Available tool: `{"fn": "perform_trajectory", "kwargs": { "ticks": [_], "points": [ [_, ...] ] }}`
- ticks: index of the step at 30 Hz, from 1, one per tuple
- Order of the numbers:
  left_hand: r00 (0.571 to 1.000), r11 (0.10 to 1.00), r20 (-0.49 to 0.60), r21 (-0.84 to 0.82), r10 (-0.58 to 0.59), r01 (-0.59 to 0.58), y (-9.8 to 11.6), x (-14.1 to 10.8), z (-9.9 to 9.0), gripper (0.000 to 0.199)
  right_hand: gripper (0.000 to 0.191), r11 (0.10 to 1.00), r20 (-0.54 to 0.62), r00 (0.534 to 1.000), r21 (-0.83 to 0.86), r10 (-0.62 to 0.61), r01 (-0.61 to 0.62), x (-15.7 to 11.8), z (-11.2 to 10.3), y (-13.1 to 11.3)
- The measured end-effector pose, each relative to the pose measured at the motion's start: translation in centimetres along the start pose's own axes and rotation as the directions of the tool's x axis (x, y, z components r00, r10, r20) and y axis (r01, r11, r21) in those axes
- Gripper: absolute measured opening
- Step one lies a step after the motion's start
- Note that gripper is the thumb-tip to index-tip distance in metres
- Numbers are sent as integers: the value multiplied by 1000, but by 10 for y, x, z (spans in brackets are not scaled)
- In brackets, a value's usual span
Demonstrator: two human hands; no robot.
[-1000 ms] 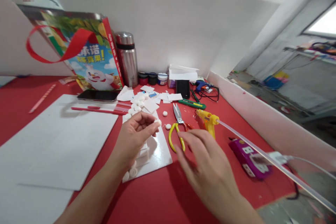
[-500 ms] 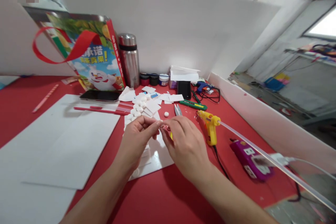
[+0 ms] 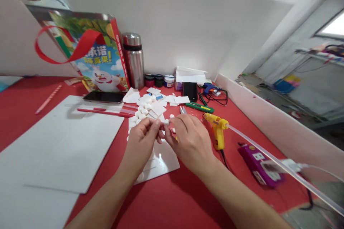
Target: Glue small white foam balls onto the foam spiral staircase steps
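Note:
My left hand and my right hand meet fingertip to fingertip above a white board. A small white rounded piece shows at the right fingertips. The left thumb and forefinger are pinched together beside it; what lies between them is too small to make out. Several similar white pieces lie in a row on the board's left side, just beyond my left hand. Scissors lie behind my right hand, their handles mostly hidden by it.
A yellow glue gun with a long glue stick lies to the right, near a purple power strip. A green cutter, paper scraps, a steel flask, a gift bag, a phone and large white sheets surround the work.
The fingertips have shifted slightly, and the white piece between them shows more clearly. Both hands stay together over the board, while the whole view has moved a little.

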State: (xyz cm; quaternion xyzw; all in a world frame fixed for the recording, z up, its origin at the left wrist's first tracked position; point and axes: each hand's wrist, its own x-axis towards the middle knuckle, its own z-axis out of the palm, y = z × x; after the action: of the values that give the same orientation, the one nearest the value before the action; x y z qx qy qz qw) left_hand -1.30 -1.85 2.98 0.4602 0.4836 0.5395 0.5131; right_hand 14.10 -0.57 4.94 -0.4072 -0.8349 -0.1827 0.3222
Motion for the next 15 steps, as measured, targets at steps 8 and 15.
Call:
{"fn": "perform_trajectory", "kwargs": {
  "ticks": [8, 15],
  "points": [
    [903, 951, -336, 244, 266, -189, 37, 28, -29, 20, 6, 839, 223, 917, 376, 331, -394, 35, 4, 21],
    [980, 864, -148, 502, 133, -42, 40, 99, -58, 31, 6, 845, 332, 891, 335, 309, -418, 74, 40, 33]
  ]
}}
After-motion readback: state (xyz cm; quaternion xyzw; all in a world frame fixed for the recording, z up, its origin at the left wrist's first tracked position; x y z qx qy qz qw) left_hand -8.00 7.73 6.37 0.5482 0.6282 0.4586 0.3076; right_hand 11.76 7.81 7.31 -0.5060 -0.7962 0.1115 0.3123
